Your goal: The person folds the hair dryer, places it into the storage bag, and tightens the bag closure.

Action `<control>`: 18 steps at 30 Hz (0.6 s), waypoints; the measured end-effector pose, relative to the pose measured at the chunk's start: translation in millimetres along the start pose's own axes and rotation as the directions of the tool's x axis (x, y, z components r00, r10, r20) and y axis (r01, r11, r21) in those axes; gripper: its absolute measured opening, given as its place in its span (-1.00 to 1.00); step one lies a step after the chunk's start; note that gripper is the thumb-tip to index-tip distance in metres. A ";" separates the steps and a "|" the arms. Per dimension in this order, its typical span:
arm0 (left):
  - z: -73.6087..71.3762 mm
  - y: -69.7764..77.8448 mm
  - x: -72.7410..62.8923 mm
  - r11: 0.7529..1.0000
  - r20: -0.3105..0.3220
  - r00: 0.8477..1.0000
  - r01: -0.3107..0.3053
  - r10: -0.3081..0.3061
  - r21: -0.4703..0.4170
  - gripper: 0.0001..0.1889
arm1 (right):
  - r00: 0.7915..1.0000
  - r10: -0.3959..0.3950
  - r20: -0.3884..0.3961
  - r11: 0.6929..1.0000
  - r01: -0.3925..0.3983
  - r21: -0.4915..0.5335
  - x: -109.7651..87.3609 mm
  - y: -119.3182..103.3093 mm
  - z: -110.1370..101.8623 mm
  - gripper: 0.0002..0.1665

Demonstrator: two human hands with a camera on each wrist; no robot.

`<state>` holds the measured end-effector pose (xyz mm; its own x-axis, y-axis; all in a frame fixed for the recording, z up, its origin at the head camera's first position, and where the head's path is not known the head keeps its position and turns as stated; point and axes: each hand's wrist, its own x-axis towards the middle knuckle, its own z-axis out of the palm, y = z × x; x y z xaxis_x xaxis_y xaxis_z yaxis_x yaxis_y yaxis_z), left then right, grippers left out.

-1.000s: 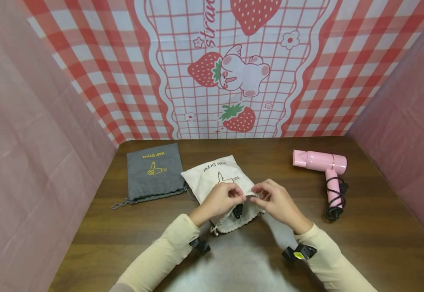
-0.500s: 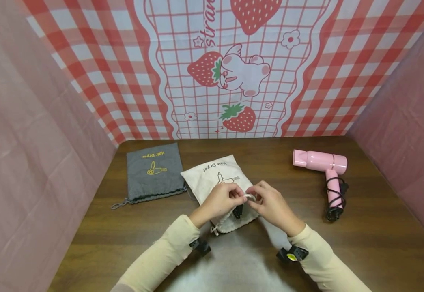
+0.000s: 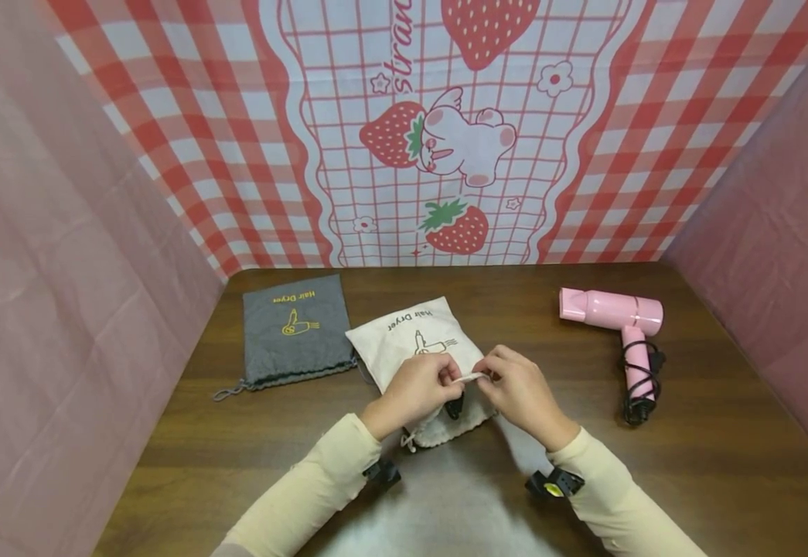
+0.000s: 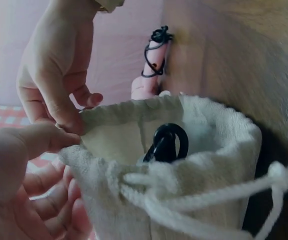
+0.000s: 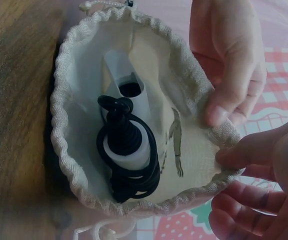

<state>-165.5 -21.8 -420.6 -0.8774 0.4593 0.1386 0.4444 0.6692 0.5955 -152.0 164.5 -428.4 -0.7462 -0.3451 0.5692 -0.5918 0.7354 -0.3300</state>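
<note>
A cream drawstring bag (image 3: 393, 336) printed "Hair Dryer" lies mid-table, its mouth towards the person. My left hand (image 3: 412, 393) pinches the upper edge of that mouth between thumb and fingers. Close beside it, my right hand (image 3: 523, 396) pinches the same hem, and a short strip of it spans the two hands. Inside the bag, seen in the right wrist view, is a white hair dryer (image 5: 142, 102) with a black cord (image 5: 153, 172) coiled around its handle. A knotted white drawstring (image 4: 211, 197) hangs from the bag's side.
A dark grey drawstring bag (image 3: 264, 344) lies flat at the left, its cord (image 3: 230, 392) trailing. At the right rests a pink hair dryer (image 3: 608, 309), black cord wrapped on its handle. Pink cloth walls (image 3: 779, 201) and a strawberry-print backdrop (image 3: 348, 186) enclose the wooden table (image 3: 188, 464).
My right hand has shifted left, nearer the left hand, and the bag's hem now shows as a straighter strip between them. The left hand stays nearly in place.
</note>
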 end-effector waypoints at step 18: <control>-9.9 1.1 -16.8 0.992 -0.134 0.991 -0.006 0.024 0.127 -0.89 | 0.997 0.061 -0.045 0.998 -0.062 -0.011 -2.2 11.0 -1.3 -0.80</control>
<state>-152.0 -34.6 -414.5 -0.8830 0.3926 0.2573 0.4694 0.7348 0.4896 -156.5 174.1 -432.3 -0.7667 -0.2727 0.5812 -0.5409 0.7620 -0.3560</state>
